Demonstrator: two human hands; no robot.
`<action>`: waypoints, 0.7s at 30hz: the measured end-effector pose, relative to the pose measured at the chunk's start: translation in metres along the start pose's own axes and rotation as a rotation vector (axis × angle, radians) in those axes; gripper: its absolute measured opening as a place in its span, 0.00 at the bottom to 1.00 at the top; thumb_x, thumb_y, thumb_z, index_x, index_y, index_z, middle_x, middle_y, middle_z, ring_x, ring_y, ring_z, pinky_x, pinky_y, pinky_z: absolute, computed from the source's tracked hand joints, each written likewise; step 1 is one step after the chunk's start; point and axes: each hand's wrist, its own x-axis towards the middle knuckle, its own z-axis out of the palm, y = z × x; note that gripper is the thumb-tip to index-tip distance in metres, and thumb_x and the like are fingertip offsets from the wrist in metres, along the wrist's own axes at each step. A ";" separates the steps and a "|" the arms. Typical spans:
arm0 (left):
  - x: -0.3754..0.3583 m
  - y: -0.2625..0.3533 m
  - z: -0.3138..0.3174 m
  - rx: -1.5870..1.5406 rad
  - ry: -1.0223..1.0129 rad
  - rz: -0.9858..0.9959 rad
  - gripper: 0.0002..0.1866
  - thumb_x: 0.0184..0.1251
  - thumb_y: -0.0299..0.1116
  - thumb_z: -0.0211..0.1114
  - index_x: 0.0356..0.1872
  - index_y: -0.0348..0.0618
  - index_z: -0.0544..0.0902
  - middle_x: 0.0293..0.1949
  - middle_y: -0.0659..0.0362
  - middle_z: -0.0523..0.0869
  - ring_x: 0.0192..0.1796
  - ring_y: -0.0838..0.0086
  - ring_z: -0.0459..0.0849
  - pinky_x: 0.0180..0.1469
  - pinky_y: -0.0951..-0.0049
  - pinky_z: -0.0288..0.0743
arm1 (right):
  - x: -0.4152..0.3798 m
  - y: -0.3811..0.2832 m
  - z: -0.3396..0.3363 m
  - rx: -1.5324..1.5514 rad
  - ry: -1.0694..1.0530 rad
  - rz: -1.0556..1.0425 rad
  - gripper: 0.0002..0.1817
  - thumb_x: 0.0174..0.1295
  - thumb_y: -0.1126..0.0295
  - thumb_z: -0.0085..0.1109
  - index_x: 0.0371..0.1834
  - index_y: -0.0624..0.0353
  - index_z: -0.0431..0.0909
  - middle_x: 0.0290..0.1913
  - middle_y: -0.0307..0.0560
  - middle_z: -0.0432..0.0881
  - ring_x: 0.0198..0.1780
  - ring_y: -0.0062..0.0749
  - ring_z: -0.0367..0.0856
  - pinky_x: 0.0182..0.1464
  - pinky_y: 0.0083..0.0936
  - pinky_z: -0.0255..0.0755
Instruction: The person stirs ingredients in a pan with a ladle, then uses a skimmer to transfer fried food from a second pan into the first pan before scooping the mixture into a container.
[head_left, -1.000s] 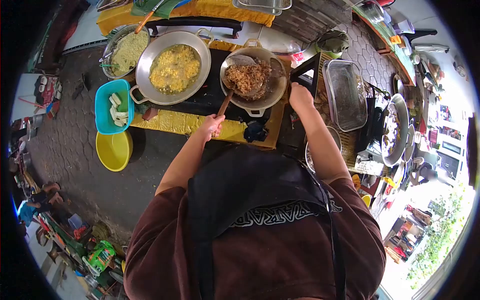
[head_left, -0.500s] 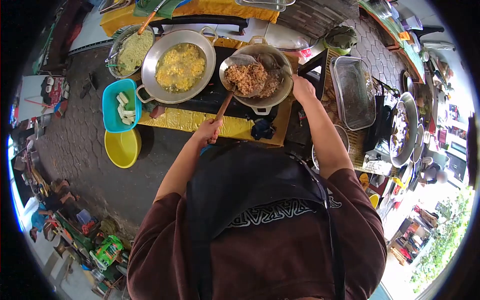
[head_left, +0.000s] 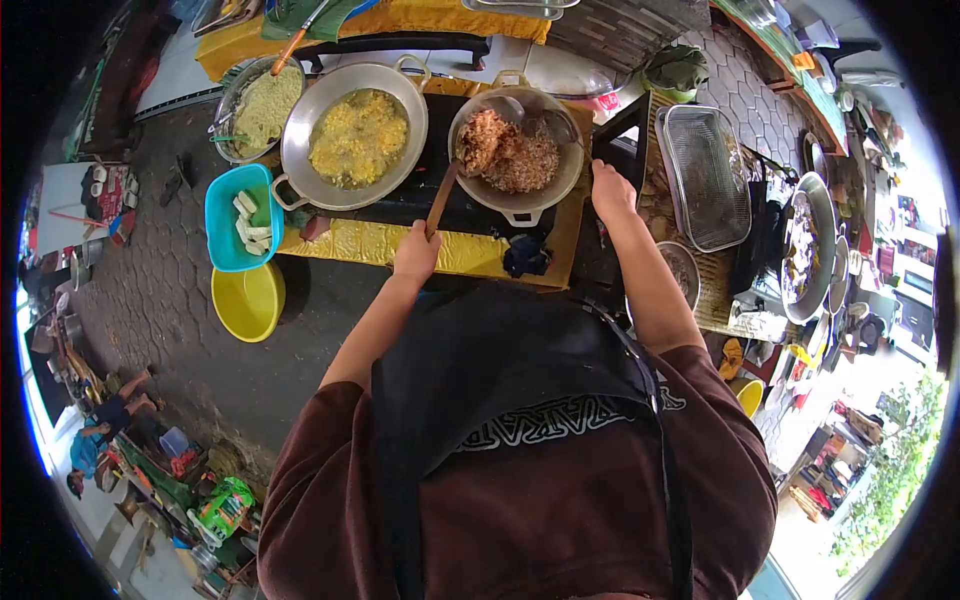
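Observation:
My left hand [head_left: 416, 252] is closed round the wooden handle of a skimmer [head_left: 442, 203]. The skimmer's head is tilted in the right-hand wok [head_left: 525, 218], largely covered by a heap of brown fried bits [head_left: 483, 143]. More brown bits [head_left: 528, 162] bubble in the oil beside it. At the wok's right rim, my right hand [head_left: 613, 190] is closed round the handle of a metal spatula [head_left: 562, 126], whose head is inside the wok. Its handle is mostly hidden by my fingers.
A second wok [head_left: 298, 150] with yellow pieces frying in oil [head_left: 360, 140] stands to the left. Beyond it is a bowl of pale batter [head_left: 265, 108]. A turquoise basin [head_left: 222, 235] with white blocks overlaps a yellow basin [head_left: 247, 305]. A wire basket [head_left: 707, 180] lies at right.
The skimmer has tipped and shifted left in the wok, its heap now steeper and smaller. My right hand has moved slightly right and down. More bits lie in the oil.

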 end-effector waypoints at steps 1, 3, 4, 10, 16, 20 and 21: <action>-0.003 0.022 -0.011 0.070 -0.031 -0.073 0.15 0.62 0.41 0.56 0.39 0.40 0.69 0.29 0.44 0.80 0.34 0.49 0.80 0.35 0.52 0.72 | -0.004 0.004 0.003 -0.016 -0.017 0.026 0.16 0.61 0.77 0.41 0.52 0.62 0.66 0.49 0.56 0.75 0.47 0.48 0.78 0.43 0.36 0.76; -0.006 0.048 -0.022 0.140 -0.064 -0.141 0.14 0.63 0.41 0.55 0.40 0.40 0.68 0.33 0.41 0.81 0.39 0.45 0.79 0.40 0.49 0.71 | -0.016 0.008 0.007 0.014 -0.022 0.030 0.15 0.60 0.77 0.42 0.51 0.62 0.66 0.50 0.58 0.74 0.48 0.49 0.78 0.45 0.37 0.75; -0.007 0.055 -0.024 0.189 -0.062 -0.120 0.14 0.64 0.40 0.54 0.40 0.40 0.68 0.32 0.42 0.81 0.38 0.46 0.80 0.39 0.49 0.71 | -0.020 0.010 0.015 0.045 -0.017 0.024 0.15 0.60 0.78 0.42 0.51 0.63 0.66 0.50 0.58 0.74 0.48 0.50 0.77 0.45 0.38 0.75; -0.004 0.057 -0.020 0.204 0.011 -0.025 0.11 0.66 0.39 0.51 0.38 0.41 0.66 0.31 0.45 0.81 0.36 0.48 0.80 0.37 0.50 0.72 | -0.052 0.027 0.038 0.160 0.030 -0.076 0.17 0.59 0.77 0.40 0.53 0.62 0.66 0.50 0.59 0.74 0.48 0.53 0.76 0.45 0.41 0.74; -0.013 0.057 -0.031 0.196 0.090 0.062 0.12 0.66 0.39 0.53 0.42 0.42 0.67 0.31 0.45 0.81 0.35 0.47 0.80 0.35 0.50 0.72 | -0.115 0.006 0.022 0.023 0.015 -0.107 0.22 0.59 0.74 0.44 0.58 0.53 0.64 0.43 0.55 0.71 0.41 0.48 0.79 0.39 0.40 0.75; -0.021 0.059 -0.039 0.166 0.157 0.069 0.16 0.65 0.40 0.55 0.47 0.42 0.69 0.31 0.43 0.81 0.34 0.46 0.79 0.35 0.51 0.72 | -0.107 -0.027 0.043 0.016 -0.156 -0.088 0.23 0.58 0.74 0.47 0.59 0.54 0.63 0.47 0.55 0.69 0.43 0.49 0.79 0.41 0.40 0.76; -0.022 0.060 -0.041 0.168 0.160 0.066 0.16 0.65 0.40 0.55 0.47 0.42 0.69 0.31 0.43 0.81 0.34 0.46 0.79 0.35 0.51 0.72 | -0.097 -0.034 0.051 0.016 -0.155 -0.092 0.23 0.58 0.74 0.47 0.59 0.54 0.63 0.47 0.55 0.69 0.43 0.49 0.79 0.41 0.40 0.76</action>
